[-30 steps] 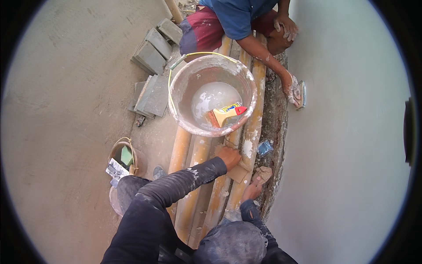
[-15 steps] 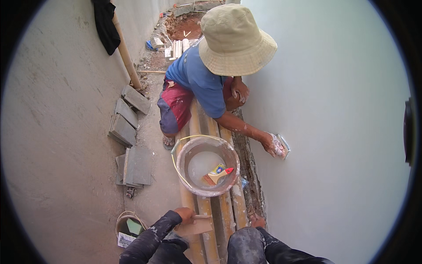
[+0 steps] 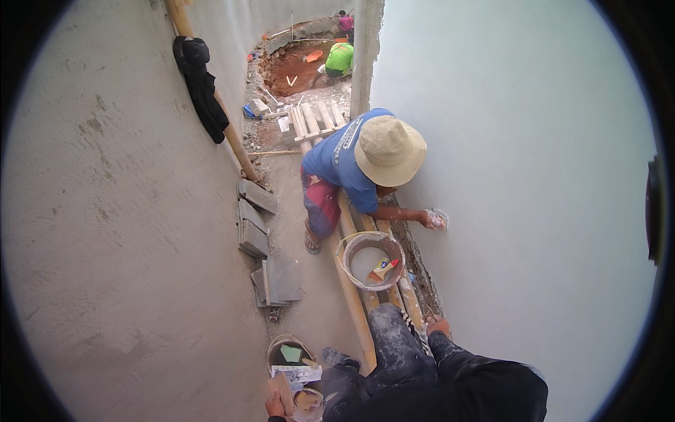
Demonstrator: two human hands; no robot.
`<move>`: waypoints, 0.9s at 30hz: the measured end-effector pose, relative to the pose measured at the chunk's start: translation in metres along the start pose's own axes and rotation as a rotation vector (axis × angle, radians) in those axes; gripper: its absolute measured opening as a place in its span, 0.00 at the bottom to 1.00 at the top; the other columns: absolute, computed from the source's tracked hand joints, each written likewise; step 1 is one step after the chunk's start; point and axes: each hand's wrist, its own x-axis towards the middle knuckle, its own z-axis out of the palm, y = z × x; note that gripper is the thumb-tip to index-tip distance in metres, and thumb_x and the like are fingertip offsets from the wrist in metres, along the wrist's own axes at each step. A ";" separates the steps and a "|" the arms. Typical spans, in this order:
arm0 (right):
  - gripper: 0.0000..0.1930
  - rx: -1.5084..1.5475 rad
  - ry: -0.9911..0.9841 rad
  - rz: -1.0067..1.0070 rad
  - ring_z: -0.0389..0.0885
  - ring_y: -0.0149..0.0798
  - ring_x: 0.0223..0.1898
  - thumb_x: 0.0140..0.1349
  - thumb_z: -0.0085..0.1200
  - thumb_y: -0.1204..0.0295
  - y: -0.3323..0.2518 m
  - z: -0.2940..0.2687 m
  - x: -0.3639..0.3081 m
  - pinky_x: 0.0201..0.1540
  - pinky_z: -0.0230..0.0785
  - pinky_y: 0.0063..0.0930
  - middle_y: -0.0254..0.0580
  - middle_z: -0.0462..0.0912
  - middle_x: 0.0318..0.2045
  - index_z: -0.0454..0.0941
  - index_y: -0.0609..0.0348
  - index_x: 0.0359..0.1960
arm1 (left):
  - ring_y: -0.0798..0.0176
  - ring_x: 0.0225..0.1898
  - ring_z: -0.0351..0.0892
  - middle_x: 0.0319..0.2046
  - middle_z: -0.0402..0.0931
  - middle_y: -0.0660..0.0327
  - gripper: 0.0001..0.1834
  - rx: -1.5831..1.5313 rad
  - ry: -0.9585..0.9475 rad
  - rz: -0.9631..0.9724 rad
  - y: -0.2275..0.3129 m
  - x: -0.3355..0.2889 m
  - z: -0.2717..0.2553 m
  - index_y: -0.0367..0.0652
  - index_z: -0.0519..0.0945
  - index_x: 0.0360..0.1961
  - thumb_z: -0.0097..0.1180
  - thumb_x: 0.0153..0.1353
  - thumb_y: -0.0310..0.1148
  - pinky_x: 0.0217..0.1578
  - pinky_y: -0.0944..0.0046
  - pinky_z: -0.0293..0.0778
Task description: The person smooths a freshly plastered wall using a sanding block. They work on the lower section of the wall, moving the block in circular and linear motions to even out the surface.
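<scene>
My left hand (image 3: 274,404) is closed on a flat brown board (image 3: 283,391), low at the left beside a tub (image 3: 309,403) with tan contents. My right hand (image 3: 437,325) is at the right edge of the bamboo poles, near the foot of the pale wall. Its fingers look curled; what they grip, if anything, is hidden. Ahead, a bucket (image 3: 346,266) of whitish liquid stands on the bamboo poles (image 3: 356,314), with a red-tipped paintbrush (image 3: 384,270) inside. Beyond it, a co-worker in a bucket hat (image 3: 391,150) presses a hand pad (image 3: 439,216) against the wall.
Grey tiles (image 3: 281,280) lean in stacks along the left wall. Closer in stands a bucket (image 3: 271,352) with a green piece in it. Dark cloth (image 3: 200,88) hangs on a slanted pole. Another person in green (image 3: 340,59) crouches by the far red-earth pit (image 3: 295,70).
My view has shifted back and widened. My left hand has carried the board left and down, from over the poles to beside the tub. The co-worker's arm remains stretched to the wall.
</scene>
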 end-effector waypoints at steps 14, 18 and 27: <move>0.18 0.108 -0.257 -0.375 0.81 0.58 0.39 0.57 0.56 0.57 -0.150 0.085 -0.051 0.44 0.71 0.46 0.57 0.83 0.34 0.84 0.57 0.40 | 0.47 0.36 0.80 0.32 0.81 0.45 0.23 0.057 0.209 0.173 0.030 0.015 -0.026 0.26 0.79 0.36 0.52 0.63 0.42 0.39 0.54 0.73; 0.19 0.089 -0.223 -0.403 0.82 0.56 0.38 0.56 0.58 0.55 -0.199 0.129 -0.040 0.43 0.71 0.44 0.56 0.83 0.33 0.84 0.56 0.41 | 0.49 0.36 0.80 0.33 0.81 0.46 0.22 0.028 0.310 0.265 0.111 0.049 -0.022 0.27 0.78 0.38 0.49 0.65 0.42 0.40 0.55 0.73; 0.20 0.190 -0.460 -0.559 0.81 0.47 0.27 0.56 0.59 0.53 -0.404 0.194 0.011 0.34 0.69 0.39 0.52 0.82 0.25 0.83 0.59 0.35 | 0.56 0.29 0.78 0.27 0.80 0.50 0.20 -0.043 0.294 0.524 0.361 0.204 0.027 0.29 0.78 0.33 0.50 0.67 0.41 0.35 0.55 0.72</move>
